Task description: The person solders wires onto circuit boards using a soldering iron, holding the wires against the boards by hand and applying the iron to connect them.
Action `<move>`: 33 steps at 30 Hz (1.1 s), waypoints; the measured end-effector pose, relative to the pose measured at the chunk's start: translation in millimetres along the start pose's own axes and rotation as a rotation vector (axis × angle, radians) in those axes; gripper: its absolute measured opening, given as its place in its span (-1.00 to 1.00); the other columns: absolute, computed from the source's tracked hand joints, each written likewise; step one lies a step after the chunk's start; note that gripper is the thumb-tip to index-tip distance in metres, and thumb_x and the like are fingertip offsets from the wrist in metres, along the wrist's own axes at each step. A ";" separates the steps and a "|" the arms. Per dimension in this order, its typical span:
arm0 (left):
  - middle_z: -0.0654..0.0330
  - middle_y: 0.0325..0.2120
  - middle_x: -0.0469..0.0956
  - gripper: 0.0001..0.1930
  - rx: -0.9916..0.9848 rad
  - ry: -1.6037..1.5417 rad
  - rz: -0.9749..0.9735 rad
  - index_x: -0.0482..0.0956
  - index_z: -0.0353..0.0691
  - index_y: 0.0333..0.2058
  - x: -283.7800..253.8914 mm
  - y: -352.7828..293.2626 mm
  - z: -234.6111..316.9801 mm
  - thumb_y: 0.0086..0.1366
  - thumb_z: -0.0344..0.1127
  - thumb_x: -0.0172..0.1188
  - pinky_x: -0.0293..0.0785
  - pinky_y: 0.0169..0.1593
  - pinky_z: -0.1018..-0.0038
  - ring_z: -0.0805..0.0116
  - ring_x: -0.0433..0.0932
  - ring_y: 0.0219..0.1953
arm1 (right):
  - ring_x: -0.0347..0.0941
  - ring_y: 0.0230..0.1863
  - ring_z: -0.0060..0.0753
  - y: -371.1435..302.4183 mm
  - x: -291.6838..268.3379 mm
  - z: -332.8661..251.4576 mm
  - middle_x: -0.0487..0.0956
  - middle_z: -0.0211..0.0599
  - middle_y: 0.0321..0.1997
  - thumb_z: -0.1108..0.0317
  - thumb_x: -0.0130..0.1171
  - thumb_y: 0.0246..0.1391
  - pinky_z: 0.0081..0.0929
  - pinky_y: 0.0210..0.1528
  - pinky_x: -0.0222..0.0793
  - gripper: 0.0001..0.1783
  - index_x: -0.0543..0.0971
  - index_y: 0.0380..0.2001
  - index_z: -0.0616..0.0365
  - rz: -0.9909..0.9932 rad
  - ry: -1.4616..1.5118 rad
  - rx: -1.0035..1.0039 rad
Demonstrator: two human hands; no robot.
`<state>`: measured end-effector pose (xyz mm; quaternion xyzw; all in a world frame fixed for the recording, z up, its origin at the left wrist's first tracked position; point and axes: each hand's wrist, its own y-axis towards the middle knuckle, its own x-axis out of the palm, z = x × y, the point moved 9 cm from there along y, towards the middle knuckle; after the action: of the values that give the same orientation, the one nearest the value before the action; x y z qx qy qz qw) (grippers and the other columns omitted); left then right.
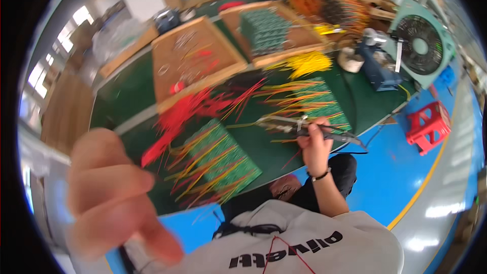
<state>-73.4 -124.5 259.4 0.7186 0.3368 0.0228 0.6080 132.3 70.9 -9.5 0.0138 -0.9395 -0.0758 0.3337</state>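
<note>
My right hand [317, 149] is closed around the dark handle of a soldering iron [332, 134] with metal fittings. Its metal front end points left, above the table and beside the right green circuit-board panel [329, 109], from which yellow and red wires stick out. Very close to the camera, my left hand [111, 198] is raised, large and blurred. Its fingers look bent; no thing shows in them. Between my hands lies another green circuit-board panel [220, 155] with rows of yellow and red wires. Behind it is a heap of red wires [190, 111].
Two wood-rimmed trays [236, 63] stand at the back; the right one holds stacked green boards [264, 30]. Yellow wires [307, 63] lie before it. On the right are a blue bench device [378, 68], a green fan [421, 45] and a red stool [428, 127].
</note>
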 end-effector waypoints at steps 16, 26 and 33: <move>0.19 -0.50 0.37 -0.58 -0.358 -0.030 -0.114 0.38 -0.18 -0.22 -61.0 -11.2 3.3 0.11 0.04 0.03 0.12 -0.48 0.44 0.37 0.22 -0.55 | 0.08 -0.67 -0.71 4.1 15.3 -6.2 0.21 -0.50 -0.69 0.40 -0.08 0.07 -0.70 -0.65 -0.01 -0.90 0.25 -0.47 0.12 -0.119 0.051 -0.052; 0.20 -0.46 0.35 -0.64 -0.340 -0.087 0.056 0.38 -0.17 -0.21 -31.9 -34.5 -29.3 0.11 -0.06 0.05 0.10 -0.41 0.44 0.37 0.20 -0.47 | 0.07 -0.71 -0.73 -2.3 7.0 1.3 0.17 -0.53 -0.69 0.38 -0.06 0.05 -0.70 -0.70 -0.03 -0.89 0.24 -0.45 0.12 0.033 0.054 -0.020; 0.21 -0.43 0.34 -0.68 -0.532 -0.171 0.140 0.38 -0.15 -0.20 -32.4 -68.1 -52.8 0.11 -0.13 0.06 0.08 -0.37 0.44 0.37 0.19 -0.42 | 0.10 -0.67 -0.64 8.7 12.8 4.9 0.30 -0.37 -0.59 0.37 -0.08 0.06 -0.66 -0.67 0.02 -0.85 0.30 -0.32 0.21 -0.060 0.010 -0.021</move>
<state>-152.9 -93.4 224.7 0.5547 0.2160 0.0918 0.7983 119.6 79.2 -3.9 0.0386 -0.9362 -0.0955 0.3361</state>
